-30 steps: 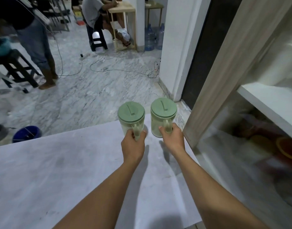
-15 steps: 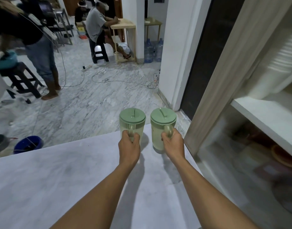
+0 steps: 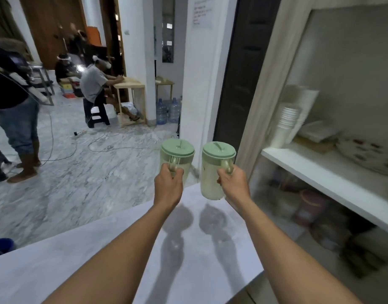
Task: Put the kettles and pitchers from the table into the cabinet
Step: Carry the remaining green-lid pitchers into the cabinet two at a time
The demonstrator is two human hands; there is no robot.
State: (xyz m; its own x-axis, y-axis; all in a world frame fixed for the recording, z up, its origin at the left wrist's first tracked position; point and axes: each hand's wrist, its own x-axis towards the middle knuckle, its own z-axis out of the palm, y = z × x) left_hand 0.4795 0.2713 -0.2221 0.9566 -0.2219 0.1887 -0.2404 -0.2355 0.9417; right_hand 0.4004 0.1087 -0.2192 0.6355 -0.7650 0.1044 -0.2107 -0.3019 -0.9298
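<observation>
I hold two pale pitchers with green lids, both lifted above the far edge of the white table (image 3: 101, 260). My left hand (image 3: 167, 186) grips the handle of the left pitcher (image 3: 177, 153). My right hand (image 3: 233, 184) grips the handle of the right pitcher (image 3: 212, 172), which hangs upright with its base just above the table's corner. The open cabinet (image 3: 320, 167) stands to the right, its white shelf level with the pitchers.
On the cabinet shelf stand a stack of white bowls (image 3: 287, 121) and patterned plates (image 3: 368, 154); below are blurred containers (image 3: 309, 207). A dark door (image 3: 243, 73) lies beyond. A person (image 3: 15, 102) stands at left, others sit at a wooden desk (image 3: 129, 86). Cables cross the marble floor.
Both hands have raised the pitchers off the table and spread them slightly apart. My view has tilted upward and more of the cabinet shelf shows.
</observation>
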